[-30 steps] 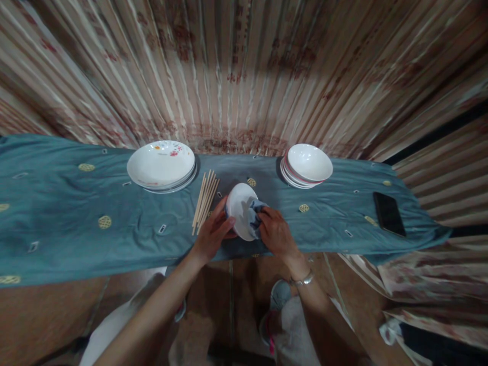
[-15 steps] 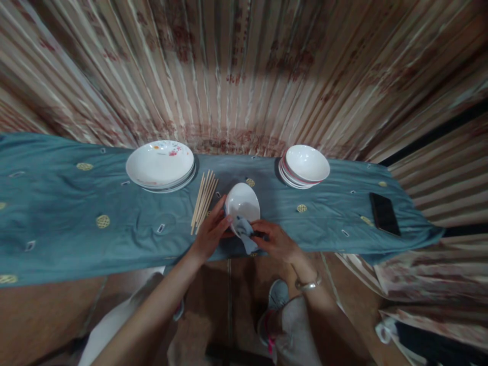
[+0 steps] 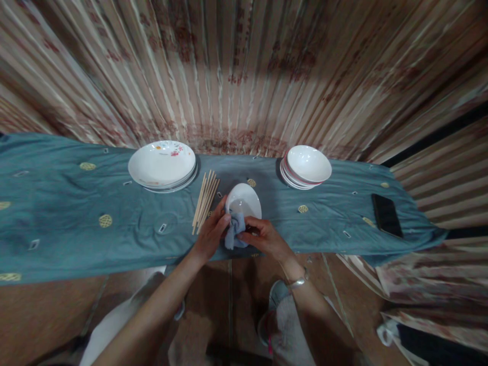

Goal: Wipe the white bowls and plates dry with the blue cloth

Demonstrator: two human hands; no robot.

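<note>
Fingers [image 3: 252, 222] on the right hand [image 3: 269, 238] are pinched tight around a bunched blue-gray cloth [image 3: 234, 235], and that cloth is what just moved. From my end of the feed: a second ago it was on the right side of the bowl [image 3: 246, 197], then it slid to the edge nearest the person, and now it's at the near-left rim, right beside the left thumb. The left hand [image 3: 211, 235] has the bowl gripped by its left side, tipped a bit, over the front part of the table [image 3: 133, 241]. Can't tell if the base touches down.

To me that says the wiping has worked its way around part of the rim, but I wouldn't call this bowl finished. Chopsticks [image 3: 204, 203], plates [image 3: 162, 168] and stacked bowls [image 3: 309, 165] haven't budged.
</note>
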